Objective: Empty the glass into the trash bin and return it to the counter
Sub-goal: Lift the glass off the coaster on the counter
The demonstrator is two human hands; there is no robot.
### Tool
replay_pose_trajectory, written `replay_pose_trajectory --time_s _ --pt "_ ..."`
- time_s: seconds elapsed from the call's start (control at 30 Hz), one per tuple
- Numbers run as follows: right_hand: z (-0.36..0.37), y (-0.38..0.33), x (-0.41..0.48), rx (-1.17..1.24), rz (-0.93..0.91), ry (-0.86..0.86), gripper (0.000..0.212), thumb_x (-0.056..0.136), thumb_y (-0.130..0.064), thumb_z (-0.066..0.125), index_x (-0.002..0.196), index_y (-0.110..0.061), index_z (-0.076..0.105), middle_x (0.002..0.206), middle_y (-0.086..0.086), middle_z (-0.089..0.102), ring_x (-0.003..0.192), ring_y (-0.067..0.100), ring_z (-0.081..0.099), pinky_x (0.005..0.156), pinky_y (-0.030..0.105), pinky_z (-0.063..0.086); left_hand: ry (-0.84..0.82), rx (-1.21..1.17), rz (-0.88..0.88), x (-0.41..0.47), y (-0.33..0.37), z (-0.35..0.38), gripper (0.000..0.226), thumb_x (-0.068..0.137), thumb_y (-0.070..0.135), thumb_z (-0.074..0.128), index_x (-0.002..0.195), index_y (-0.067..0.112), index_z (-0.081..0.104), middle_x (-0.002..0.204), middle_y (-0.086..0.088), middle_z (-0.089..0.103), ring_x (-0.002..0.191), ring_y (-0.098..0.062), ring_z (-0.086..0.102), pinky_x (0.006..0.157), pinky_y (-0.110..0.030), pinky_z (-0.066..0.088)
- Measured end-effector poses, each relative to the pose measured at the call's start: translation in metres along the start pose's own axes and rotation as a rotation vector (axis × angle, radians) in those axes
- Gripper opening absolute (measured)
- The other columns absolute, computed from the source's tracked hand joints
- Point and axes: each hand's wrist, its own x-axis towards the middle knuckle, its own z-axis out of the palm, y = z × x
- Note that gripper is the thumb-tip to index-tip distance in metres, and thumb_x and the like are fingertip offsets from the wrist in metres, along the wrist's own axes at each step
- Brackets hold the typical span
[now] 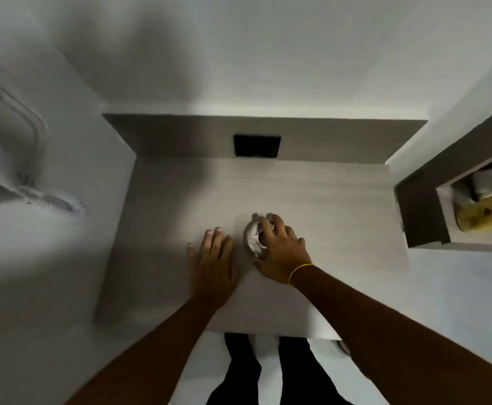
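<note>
A clear glass (253, 237) stands upright on the pale wood-grain counter (174, 206), seen from straight above. My right hand (282, 252), with a yellow band at the wrist, is wrapped over the glass's right side and rim, fingers curled around it. Just left of the glass, my left hand (214, 258) lies flat on the counter with fingers spread, a small gap between it and the glass. What is inside the glass is blurred and partly covered by my fingers. No trash bin is in view.
A raised back panel with a black socket plate (257, 145) borders the counter's far edge. To the right, a dark-framed shelf niche (420, 206) holds a yellow container (487, 214). White cables (28, 159) run along the left wall. The light floor shows below.
</note>
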Motion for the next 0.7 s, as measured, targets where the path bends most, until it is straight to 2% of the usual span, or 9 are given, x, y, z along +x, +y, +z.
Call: replay_pose_trajectory --time_s 0.1,0.2,0.37,0.53,0.7 --pt "-0.003 0.001 0.014 -0.041 -0.029 -0.015 0.119 0.058 -0.05 0.078 0.161 -0.035 0.019 0.162 0.006 0.03 0.134 0.042 0.051 0.09 0.059 0.056 -0.06 -0.041 -0.057 0.001 0.002 0.015 0.072 0.097 0.042 0.031 0.162 0.012 0.04 0.175 -0.017 0.031 0.162 -0.039 0.026 0.118 -0.078 0.027" --pt "-0.009 0.005 0.025 -0.086 -0.072 -0.062 0.119 0.061 -0.043 0.082 0.162 -0.034 0.021 0.16 0.008 0.033 0.134 0.042 0.049 0.09 0.058 0.06 -0.048 -0.044 -0.064 -0.001 0.004 0.03 0.072 0.099 0.041 0.032 0.166 0.016 0.031 0.178 -0.014 0.024 0.164 -0.036 0.02 0.121 -0.079 0.022" --pt "-0.019 -0.001 0.033 -0.129 -0.124 -0.139 0.107 0.064 -0.036 0.083 0.158 -0.026 0.033 0.153 0.013 0.037 0.13 0.043 0.047 0.091 0.052 0.061 -0.018 -0.049 -0.068 -0.001 0.001 0.039 0.071 0.101 0.043 0.035 0.166 0.018 0.031 0.178 -0.013 0.025 0.164 -0.036 0.022 0.121 -0.079 0.021" --pt "-0.028 -0.003 0.026 -0.159 -0.159 -0.082 0.106 0.066 -0.04 0.079 0.159 -0.027 0.031 0.152 0.012 0.039 0.127 0.042 0.051 0.089 0.052 0.061 0.039 -0.05 -0.063 -0.001 -0.002 0.046 0.069 0.102 0.042 0.038 0.167 0.021 0.029 0.179 -0.01 0.021 0.165 -0.032 0.018 0.123 -0.077 0.017" --pt "-0.054 0.026 0.018 -0.085 -0.05 0.0 0.104 0.067 -0.046 0.082 0.156 -0.026 0.033 0.148 0.012 0.043 0.126 0.043 0.056 0.094 0.057 0.061 0.075 -0.075 -0.053 -0.001 0.0 0.044 0.069 0.101 0.042 0.038 0.166 0.019 0.034 0.178 -0.011 0.023 0.165 -0.033 0.019 0.123 -0.076 0.018"
